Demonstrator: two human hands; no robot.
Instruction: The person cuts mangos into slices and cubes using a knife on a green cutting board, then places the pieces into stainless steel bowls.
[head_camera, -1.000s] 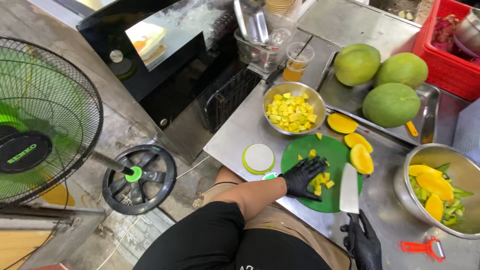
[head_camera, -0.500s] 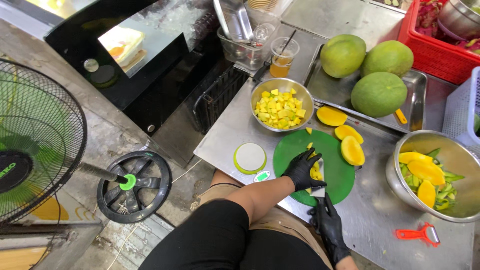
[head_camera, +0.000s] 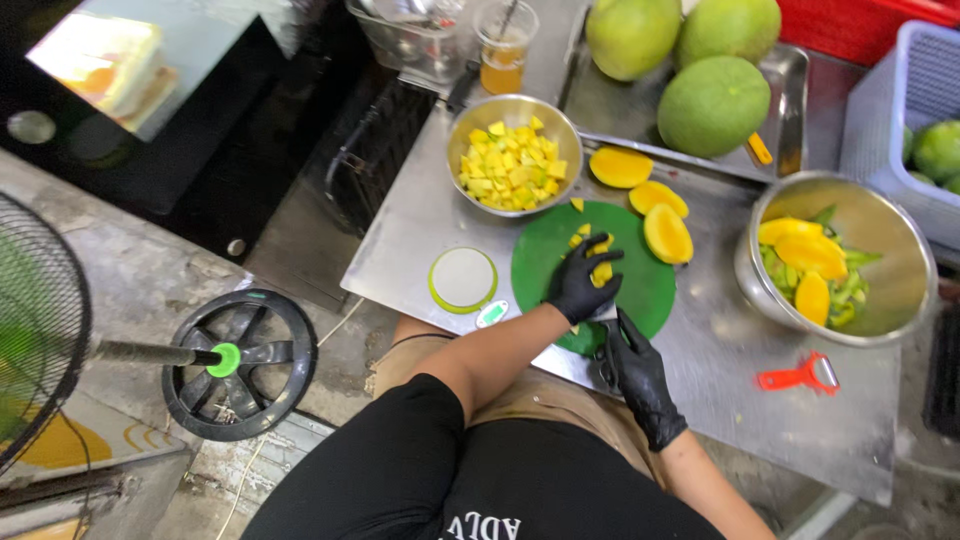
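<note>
Nearest the body, the right hand (head_camera: 638, 375) in a black glove is closed around a knife handle at the near rim of the round green cutting board (head_camera: 640, 290); the blade itself is mostly hidden under the hands, so its angle is hard to tell. Just beyond it, on the board, the left hand (head_camera: 580, 283) cups its gloved fingers over a small heap of mango cubes (head_camera: 601, 272), apparently to keep the loose pieces gathered against the blade. A few stray cubes lie on the board's far side. To the left of the board sits a small round scale (head_camera: 462, 278) with a white top. At the board's far right edge rest three peeled mango halves (head_camera: 667, 232), close enough to be taken one by one. Right of the board stands a large steel bowl (head_camera: 900, 300) of peels and mango slices, with a red peeler (head_camera: 800, 375) lying on the table (head_camera: 420, 220) near it. Just past the board is a smaller steel bowl of diced mango (head_camera: 512, 160). Farthest back, a metal tray (head_camera: 790, 110) holds big green pomelos (head_camera: 712, 105).
</note>
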